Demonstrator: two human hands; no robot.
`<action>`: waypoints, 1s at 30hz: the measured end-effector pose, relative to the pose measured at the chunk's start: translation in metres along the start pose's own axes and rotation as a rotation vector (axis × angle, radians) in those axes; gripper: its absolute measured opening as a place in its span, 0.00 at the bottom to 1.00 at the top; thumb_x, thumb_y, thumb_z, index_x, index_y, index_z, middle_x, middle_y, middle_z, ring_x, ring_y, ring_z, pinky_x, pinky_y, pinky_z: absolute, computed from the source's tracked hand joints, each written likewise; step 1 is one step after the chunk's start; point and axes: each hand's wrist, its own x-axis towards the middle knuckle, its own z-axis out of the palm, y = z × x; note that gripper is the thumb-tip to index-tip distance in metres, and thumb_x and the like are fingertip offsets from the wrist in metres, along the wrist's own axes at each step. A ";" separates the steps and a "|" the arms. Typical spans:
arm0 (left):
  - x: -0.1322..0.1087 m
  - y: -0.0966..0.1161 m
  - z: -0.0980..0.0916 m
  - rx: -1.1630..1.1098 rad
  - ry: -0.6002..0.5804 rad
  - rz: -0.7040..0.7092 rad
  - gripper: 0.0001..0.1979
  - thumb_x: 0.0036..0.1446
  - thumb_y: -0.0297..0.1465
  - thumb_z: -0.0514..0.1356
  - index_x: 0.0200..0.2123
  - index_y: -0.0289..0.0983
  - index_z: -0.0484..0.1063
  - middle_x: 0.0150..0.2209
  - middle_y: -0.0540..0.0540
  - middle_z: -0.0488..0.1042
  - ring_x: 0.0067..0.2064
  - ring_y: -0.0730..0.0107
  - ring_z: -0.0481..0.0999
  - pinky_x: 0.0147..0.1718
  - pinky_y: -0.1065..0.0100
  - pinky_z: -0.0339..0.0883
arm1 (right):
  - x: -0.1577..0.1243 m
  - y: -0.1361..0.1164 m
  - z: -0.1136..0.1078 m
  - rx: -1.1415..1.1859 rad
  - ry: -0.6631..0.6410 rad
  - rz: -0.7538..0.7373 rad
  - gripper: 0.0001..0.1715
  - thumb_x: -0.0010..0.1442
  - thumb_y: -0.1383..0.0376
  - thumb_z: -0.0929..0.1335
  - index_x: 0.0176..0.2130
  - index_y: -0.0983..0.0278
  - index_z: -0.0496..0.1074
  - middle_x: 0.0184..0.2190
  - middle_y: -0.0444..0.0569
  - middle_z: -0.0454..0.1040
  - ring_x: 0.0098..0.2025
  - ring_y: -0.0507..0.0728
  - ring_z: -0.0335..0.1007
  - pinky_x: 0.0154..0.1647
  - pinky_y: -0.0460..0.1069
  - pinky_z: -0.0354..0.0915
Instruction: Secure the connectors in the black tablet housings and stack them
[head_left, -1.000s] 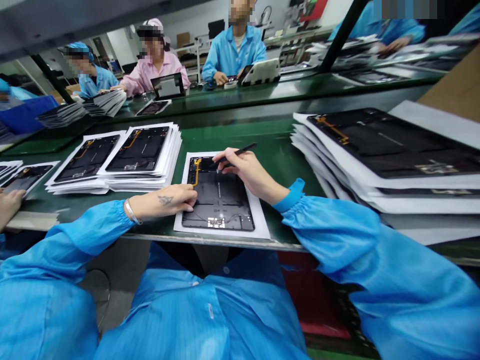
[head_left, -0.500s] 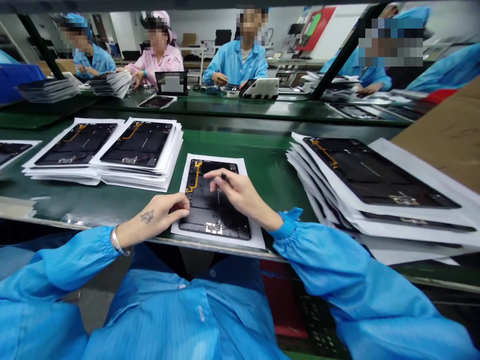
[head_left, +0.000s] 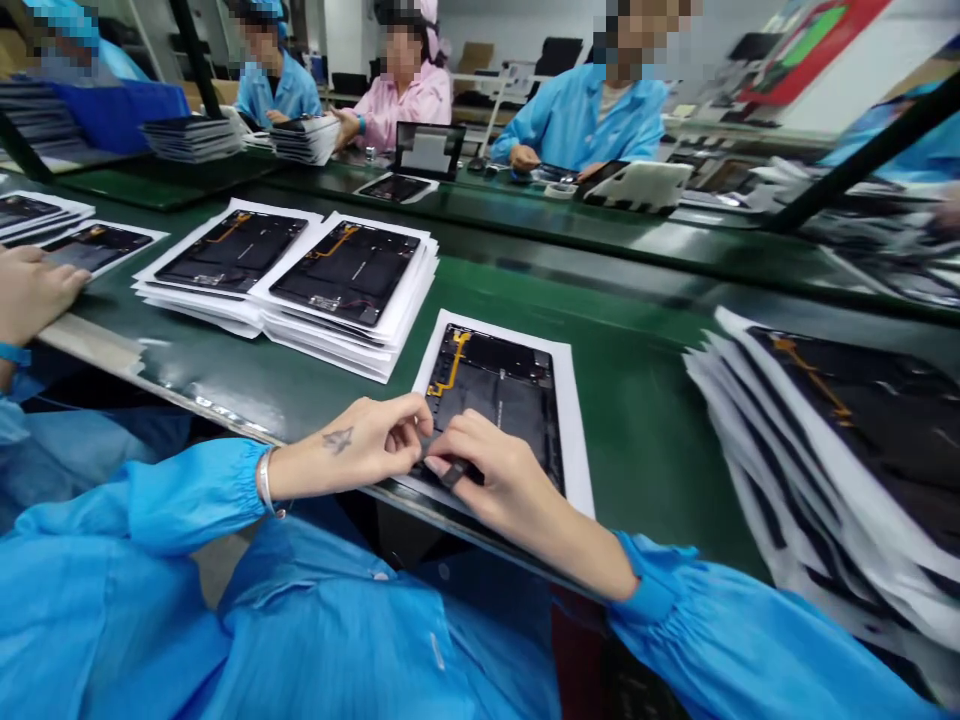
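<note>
The black tablet back panel (head_left: 487, 400) lies flat on a white sheet (head_left: 576, 440) on the green bench (head_left: 637, 470), with orange flex (head_left: 450, 365) at its far-left corner. Right hand (head_left: 502, 475) pinches a black pen-like tool (head_left: 453, 474) at the panel's near edge. Left hand (head_left: 352, 445) is curled against the right, grip unclear; together they cover that edge. Stacked panels (head_left: 349, 290) sit far-left, more stacked panels (head_left: 847, 470) right; another person's hand (head_left: 34, 295) is at left. Earlier: hands apart, right over mid-panel.
</note>
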 end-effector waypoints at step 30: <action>-0.001 0.002 0.001 0.100 -0.102 0.032 0.13 0.69 0.29 0.54 0.55 0.45 0.61 0.34 0.53 0.72 0.32 0.73 0.73 0.34 0.73 0.68 | -0.008 -0.008 0.003 -0.098 -0.017 -0.002 0.09 0.68 0.73 0.62 0.38 0.64 0.71 0.35 0.50 0.72 0.35 0.56 0.60 0.35 0.51 0.60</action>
